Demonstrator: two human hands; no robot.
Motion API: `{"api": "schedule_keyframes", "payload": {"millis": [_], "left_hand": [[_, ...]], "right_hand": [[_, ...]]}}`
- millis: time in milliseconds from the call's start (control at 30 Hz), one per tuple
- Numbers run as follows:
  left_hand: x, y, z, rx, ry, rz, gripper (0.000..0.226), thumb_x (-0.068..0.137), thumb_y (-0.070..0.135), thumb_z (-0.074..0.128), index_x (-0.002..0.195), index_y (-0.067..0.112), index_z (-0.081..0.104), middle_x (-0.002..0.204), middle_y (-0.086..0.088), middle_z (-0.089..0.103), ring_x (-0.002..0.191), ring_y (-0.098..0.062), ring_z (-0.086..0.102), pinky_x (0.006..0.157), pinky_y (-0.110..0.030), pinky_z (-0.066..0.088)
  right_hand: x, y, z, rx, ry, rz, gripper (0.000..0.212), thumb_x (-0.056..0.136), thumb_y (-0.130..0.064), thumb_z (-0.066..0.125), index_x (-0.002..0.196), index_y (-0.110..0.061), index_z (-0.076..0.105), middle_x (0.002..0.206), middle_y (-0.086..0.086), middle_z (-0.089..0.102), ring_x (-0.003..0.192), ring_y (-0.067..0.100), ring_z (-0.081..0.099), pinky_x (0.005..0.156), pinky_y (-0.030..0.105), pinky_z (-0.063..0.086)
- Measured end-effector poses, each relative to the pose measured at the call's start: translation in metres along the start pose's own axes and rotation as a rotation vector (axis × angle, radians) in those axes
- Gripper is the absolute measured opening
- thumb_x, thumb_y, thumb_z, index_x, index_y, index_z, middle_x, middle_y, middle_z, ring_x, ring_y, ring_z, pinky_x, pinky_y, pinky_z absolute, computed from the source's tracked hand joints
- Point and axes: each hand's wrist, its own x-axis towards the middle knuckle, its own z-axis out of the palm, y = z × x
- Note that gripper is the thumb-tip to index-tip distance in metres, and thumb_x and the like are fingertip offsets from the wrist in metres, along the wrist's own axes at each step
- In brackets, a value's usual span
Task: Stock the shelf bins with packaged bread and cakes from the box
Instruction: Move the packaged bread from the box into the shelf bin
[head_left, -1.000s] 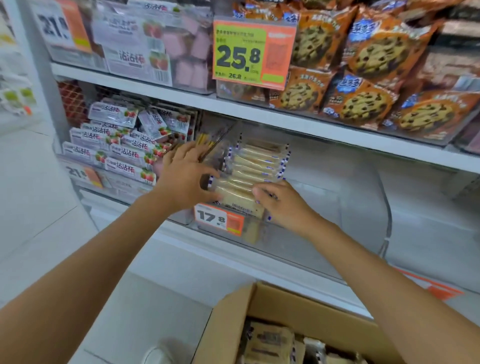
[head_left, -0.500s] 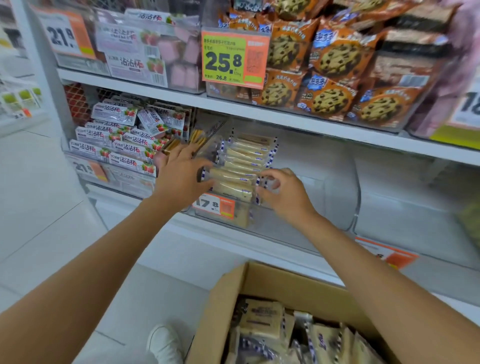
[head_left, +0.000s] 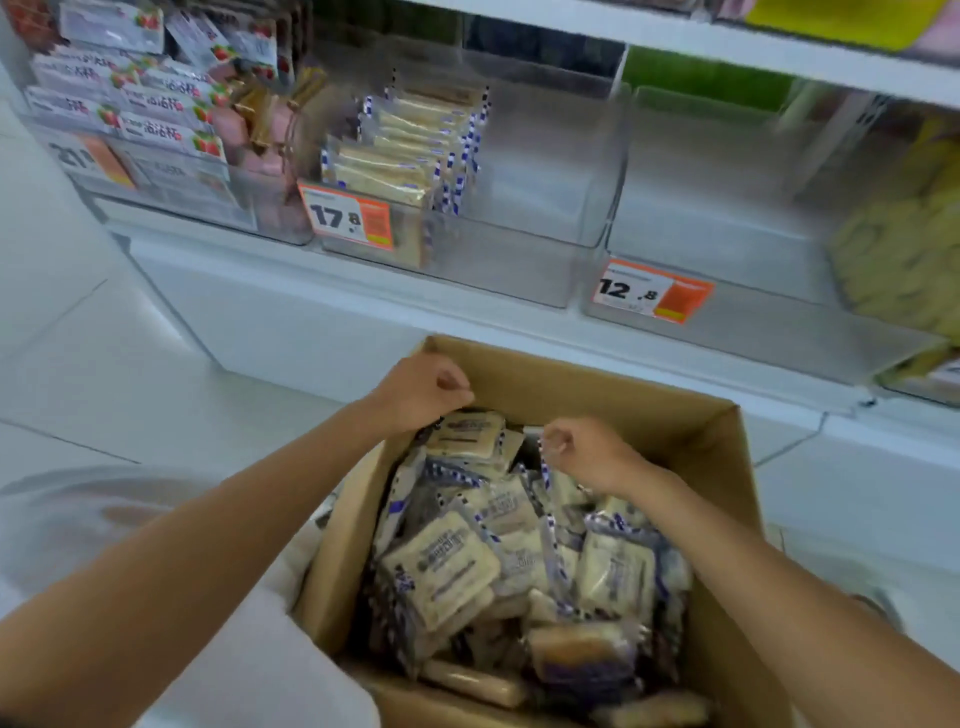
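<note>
Loosely heaped, pale cake packets (head_left: 441, 571) with blue-striped seams fill the cardboard box (head_left: 717, 467) on the floor. At its far end the left hand (head_left: 421, 389) curls its fingers onto the top edge of an upright packet (head_left: 465, 434). Just right of it, the right hand (head_left: 584, 452) pinches the striped seam of a second packet (head_left: 563, 491), fingers tightly curled. Farther off, a clear bin (head_left: 519, 260) holds a stocked row (head_left: 395, 156) of similar packets along its left side, behind a 17.8 price tag (head_left: 345, 218).
</note>
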Motion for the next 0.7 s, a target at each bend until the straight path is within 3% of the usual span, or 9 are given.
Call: {"api": "schedule_keyframes", "payload": {"millis": [100, 167, 233, 333, 400, 467, 500, 600, 700], "left_hand": [[-0.002, -0.018, 0.028, -0.072, 0.018, -0.089, 0.006, 0.091, 0.027, 0.067, 0.095, 0.023, 0.070, 0.096, 0.013, 0.066, 0.100, -0.008, 0.061, 0.082, -0.019, 0.041], [-0.001, -0.024, 0.036, -0.084, 0.064, -0.104, 0.007, 0.091, 0.024, 0.066, 0.096, 0.022, 0.071, 0.095, 0.013, 0.066, 0.096, -0.005, 0.061, 0.074, -0.013, 0.039], [0.000, -0.025, 0.039, -0.098, 0.085, -0.118, 0.011, 0.091, 0.024, 0.066, 0.100, 0.022, 0.071, 0.098, 0.012, 0.067, 0.093, -0.002, 0.059, 0.071, -0.009, 0.037], [0.000, -0.026, 0.040, -0.118, 0.082, -0.157, 0.014, 0.091, 0.023, 0.065, 0.104, 0.022, 0.070, 0.100, 0.011, 0.067, 0.094, -0.004, 0.060, 0.073, -0.011, 0.039], [0.000, -0.027, 0.040, -0.127, 0.068, -0.176, 0.016, 0.092, 0.021, 0.064, 0.107, 0.021, 0.068, 0.101, 0.009, 0.067, 0.094, -0.005, 0.060, 0.074, -0.010, 0.040], [0.001, -0.028, 0.040, -0.147, 0.077, -0.195, 0.019, 0.093, 0.021, 0.063, 0.111, 0.020, 0.067, 0.105, 0.007, 0.066, 0.095, -0.004, 0.059, 0.074, -0.011, 0.040], [0.001, -0.026, 0.041, -0.152, 0.077, -0.202, 0.021, 0.094, 0.022, 0.063, 0.114, 0.020, 0.067, 0.109, 0.006, 0.066, 0.098, -0.006, 0.059, 0.077, -0.014, 0.041], [0.003, -0.022, 0.049, -0.184, 0.083, -0.256, 0.035, 0.095, 0.025, 0.062, 0.129, 0.018, 0.061, 0.126, 0.001, 0.062, 0.113, -0.014, 0.058, 0.091, -0.024, 0.042], [0.005, -0.008, 0.061, -0.278, 0.011, -0.403, 0.071, 0.089, 0.045, 0.068, 0.147, 0.012, 0.041, 0.147, -0.003, 0.048, 0.129, -0.021, 0.050, 0.101, -0.030, 0.039]], "right_hand": [[0.017, 0.026, 0.028, 0.177, -0.005, 0.143, 0.037, 0.093, -0.031, 0.063, 0.125, -0.013, 0.062, 0.126, 0.002, 0.062, 0.112, 0.020, 0.060, 0.096, 0.034, 0.048], [0.036, 0.018, 0.046, 0.288, 0.039, 0.203, 0.034, 0.094, -0.033, 0.061, 0.111, -0.004, 0.067, 0.109, 0.011, 0.068, 0.099, 0.026, 0.064, 0.084, 0.037, 0.050], [0.055, 0.003, 0.064, 0.423, 0.095, 0.262, 0.035, 0.092, -0.036, 0.062, 0.091, -0.001, 0.066, 0.083, 0.014, 0.065, 0.071, 0.023, 0.060, 0.063, 0.035, 0.047], [0.075, -0.007, 0.084, 0.486, 0.098, 0.324, 0.032, 0.086, -0.027, 0.070, 0.097, 0.003, 0.070, 0.082, 0.014, 0.066, 0.057, 0.012, 0.051, 0.049, 0.027, 0.040], [0.079, -0.003, 0.088, 0.553, 0.079, 0.326, 0.023, 0.083, -0.013, 0.072, 0.098, 0.004, 0.070, 0.087, 0.012, 0.068, 0.064, 0.015, 0.058, 0.056, 0.025, 0.049], [0.074, 0.007, 0.080, 0.649, 0.093, 0.327, 0.015, 0.082, -0.007, 0.071, 0.096, -0.001, 0.071, 0.093, 0.011, 0.070, 0.079, 0.022, 0.064, 0.076, 0.034, 0.056], [0.070, 0.013, 0.073, 0.703, 0.107, 0.320, 0.012, 0.084, -0.004, 0.070, 0.095, -0.003, 0.070, 0.092, 0.010, 0.069, 0.081, 0.023, 0.065, 0.079, 0.035, 0.057], [0.040, 0.027, 0.041, 0.744, 0.107, 0.270, 0.010, 0.086, 0.001, 0.067, 0.092, -0.007, 0.064, 0.097, 0.010, 0.068, 0.081, 0.019, 0.068, 0.078, 0.035, 0.060], [0.007, 0.039, 0.010, 0.798, 0.118, 0.197, 0.020, 0.085, 0.003, 0.067, 0.102, -0.006, 0.060, 0.103, 0.008, 0.069, 0.086, 0.019, 0.069, 0.065, 0.024, 0.059]]}}
